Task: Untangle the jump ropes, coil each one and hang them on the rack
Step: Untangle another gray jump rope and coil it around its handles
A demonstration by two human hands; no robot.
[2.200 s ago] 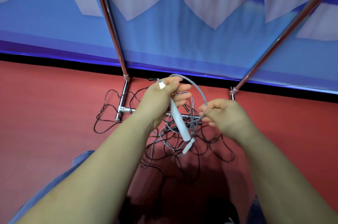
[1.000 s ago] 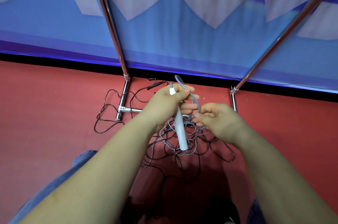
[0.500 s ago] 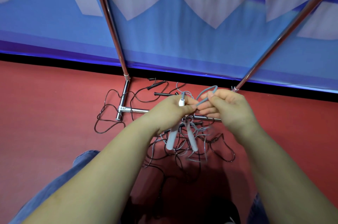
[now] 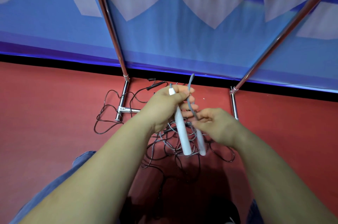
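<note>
My left hand (image 4: 167,106) grips a white jump-rope handle (image 4: 181,128) near its top end, together with a loop of grey rope (image 4: 190,99) that sticks up above the fingers. A second white handle (image 4: 200,141) hangs blurred beside the first. My right hand (image 4: 214,125) pinches the grey rope just below the left hand. Under both hands a tangle of black and grey ropes (image 4: 170,150) lies on the red floor. The chrome rack (image 4: 122,99) stands behind it, its uprights rising left and right.
A black rope handle (image 4: 154,85) lies on the floor by the rack's left foot, with black rope loops (image 4: 104,114) spread around that foot. A blue and white wall banner (image 4: 164,22) backs the rack. My denim-clad knee (image 4: 80,159) is at lower left.
My right hand dropped from beside the left fingers to below them, drawing the grey rope down. The left hand rose a little and both white handles now hang longer beneath it.
</note>
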